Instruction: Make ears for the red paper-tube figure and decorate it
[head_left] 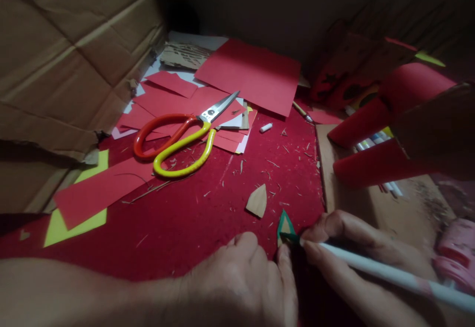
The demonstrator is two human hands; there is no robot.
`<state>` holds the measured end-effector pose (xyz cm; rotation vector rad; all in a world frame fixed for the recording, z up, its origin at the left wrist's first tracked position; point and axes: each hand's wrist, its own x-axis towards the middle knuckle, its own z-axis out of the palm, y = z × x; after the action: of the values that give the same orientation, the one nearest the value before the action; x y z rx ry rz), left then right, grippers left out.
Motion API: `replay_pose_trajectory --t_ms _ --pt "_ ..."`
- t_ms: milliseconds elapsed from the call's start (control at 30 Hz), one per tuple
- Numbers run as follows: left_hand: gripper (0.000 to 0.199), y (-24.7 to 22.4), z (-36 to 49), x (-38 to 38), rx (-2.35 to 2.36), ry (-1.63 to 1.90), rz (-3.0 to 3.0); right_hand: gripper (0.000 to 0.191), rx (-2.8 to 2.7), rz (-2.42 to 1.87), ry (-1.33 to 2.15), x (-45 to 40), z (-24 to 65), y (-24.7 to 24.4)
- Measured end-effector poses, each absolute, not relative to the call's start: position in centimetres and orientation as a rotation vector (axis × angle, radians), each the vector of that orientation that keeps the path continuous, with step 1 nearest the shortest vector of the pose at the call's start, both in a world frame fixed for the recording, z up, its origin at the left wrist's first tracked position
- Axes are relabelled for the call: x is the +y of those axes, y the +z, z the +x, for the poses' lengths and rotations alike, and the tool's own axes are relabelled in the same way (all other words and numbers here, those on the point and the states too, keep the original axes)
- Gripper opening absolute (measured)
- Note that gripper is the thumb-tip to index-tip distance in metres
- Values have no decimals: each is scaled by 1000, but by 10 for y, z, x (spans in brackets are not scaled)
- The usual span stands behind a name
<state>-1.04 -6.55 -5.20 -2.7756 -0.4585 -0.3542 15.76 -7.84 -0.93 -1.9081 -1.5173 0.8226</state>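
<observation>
My right hand (352, 248) pinches a white marker (386, 269) between thumb and fingers. Its green tip rests on a small pointed cardboard piece (285, 225), whose edges carry a green outline and whose middle is still bare brown. My left hand (237, 280) lies on the red surface with most fingers curled, one extended finger pressing the lower end of that piece. Just up and left of it sits a similar unmarked cardboard piece (257, 202). Farther off, large scissors (211, 113) with one red and one yellow handle lie on red paper, blades slightly apart.
Red paper sheets (252, 77) and scraps pile up at the back. A red strip (104, 188) overlaps yellow paper (81, 230) at left, below a tall cardboard wall (74, 70). Red paper tubes (363, 163) stand over a cardboard base (334, 193) at right. A white cap (266, 127) lies mid-table.
</observation>
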Motion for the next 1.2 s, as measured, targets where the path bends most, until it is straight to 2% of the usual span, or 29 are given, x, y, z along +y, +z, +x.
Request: replay_pose_trajectory --t_ms 800,1200 --pt "31 -50 -10 -66 -489 -334 -2785 25 -1599 -1897 948 -79 172 -17" --pt "34 -50 -10 -65 -470 -333 -2773 21 -1574 -1909 891 -79 173 -17"
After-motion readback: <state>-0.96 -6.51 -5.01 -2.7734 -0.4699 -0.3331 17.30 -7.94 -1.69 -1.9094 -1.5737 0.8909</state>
